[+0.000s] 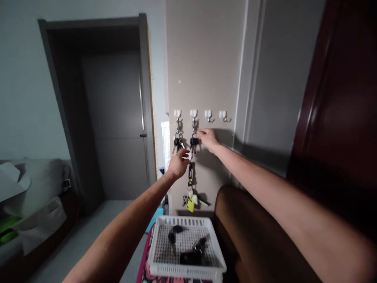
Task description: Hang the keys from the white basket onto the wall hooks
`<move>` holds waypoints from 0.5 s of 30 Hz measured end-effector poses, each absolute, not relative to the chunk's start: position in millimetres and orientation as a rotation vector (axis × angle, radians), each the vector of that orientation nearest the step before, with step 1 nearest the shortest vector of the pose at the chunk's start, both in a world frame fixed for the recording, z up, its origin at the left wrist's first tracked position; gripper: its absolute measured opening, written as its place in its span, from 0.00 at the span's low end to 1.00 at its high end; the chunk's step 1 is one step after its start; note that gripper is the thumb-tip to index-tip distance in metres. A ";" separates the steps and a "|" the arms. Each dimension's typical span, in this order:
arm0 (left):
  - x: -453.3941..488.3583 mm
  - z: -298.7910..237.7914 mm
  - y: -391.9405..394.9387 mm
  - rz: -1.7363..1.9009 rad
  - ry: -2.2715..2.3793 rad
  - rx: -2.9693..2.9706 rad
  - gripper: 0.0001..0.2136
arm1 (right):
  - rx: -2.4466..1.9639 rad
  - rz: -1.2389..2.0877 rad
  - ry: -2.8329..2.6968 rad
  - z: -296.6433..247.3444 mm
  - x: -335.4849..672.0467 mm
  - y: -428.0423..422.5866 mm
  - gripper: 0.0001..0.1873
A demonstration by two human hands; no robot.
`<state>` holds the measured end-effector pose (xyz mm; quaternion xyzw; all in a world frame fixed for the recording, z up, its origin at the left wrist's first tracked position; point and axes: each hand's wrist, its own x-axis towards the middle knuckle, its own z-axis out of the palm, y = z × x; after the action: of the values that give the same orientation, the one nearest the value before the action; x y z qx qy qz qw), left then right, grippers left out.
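Note:
My left hand (178, 164) is closed in a pinch at the top of a keychain (190, 175), a dark strap with a yellow part. Below the strap dangle keys and a yellow tag (190, 205). Just above, a bunch of black-headed keys (193, 142) hangs by a metal clip from the second white hook (193, 113). Beside that clip is my right hand (207, 139), thumb and fingers drawn together; what lies between the fingertips is too small to make out. Another bunch of keys (178, 143) hangs from the leftmost hook (177, 113).
Two more white hooks, the third (208, 114) and fourth (223, 114), continue the row with nothing on them. Below, a white plastic basket (188, 270) holds several keys and a black item (191, 258). A grey door (118, 118) stands left; my knee (228, 200) is right of the basket.

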<state>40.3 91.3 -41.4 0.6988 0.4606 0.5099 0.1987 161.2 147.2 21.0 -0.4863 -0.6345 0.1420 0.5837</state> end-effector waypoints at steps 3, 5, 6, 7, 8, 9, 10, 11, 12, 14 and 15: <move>31.3 -78.1 80.8 1.299 1.353 1.921 0.15 | -1.175 0.104 -1.589 -12.5 168.3 124.1 0.11; 23.8 -110.7 74.2 1.193 1.411 1.896 0.14 | -1.184 0.126 -1.775 -47.5 171.5 105.7 0.11; 20.3 -128.6 71.0 1.142 1.443 1.877 0.14 | -1.197 0.170 -1.884 -67.8 172.8 96.3 0.11; 17.2 -146.9 67.9 1.087 1.472 1.858 0.14 | -1.213 0.225 -2.001 -89.1 173.9 87.2 0.11; 14.6 -165.0 65.0 1.031 1.503 1.834 0.14 | -1.239 0.279 -2.123 -110.2 175.1 78.6 0.10; 12.6 -182.4 62.1 0.976 1.538 1.808 0.13 | -1.269 0.346 -2.248 -130.1 176.2 71.0 0.10; 11.1 -198.4 59.6 0.918 1.567 1.791 0.13 | -1.275 0.406 -2.374 -147.7 177.2 64.7 0.10; 10.0 -212.6 57.3 0.873 1.598 1.783 0.13 | -1.286 0.443 -2.498 -162.2 178.0 59.9 0.10; 9.2 -224.8 55.3 0.843 1.617 1.788 0.13 | -1.292 0.467 -2.608 -173.4 178.6 56.3 0.10; 8.0 -242.9 52.2 0.851 1.639 1.834 0.13 | -1.292 0.482 -2.772 -186.0 178.8 52.6 0.10; 7.3 -248.9 51.1 0.883 1.646 1.863 0.13 | -1.289 0.482 -2.820 -188.7 178.6 51.9 0.10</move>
<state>7.3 51.1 -248.9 0.6840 0.6042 0.3243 0.2490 178.6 51.9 -188.7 -0.4106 -0.8988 0.1536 0.0019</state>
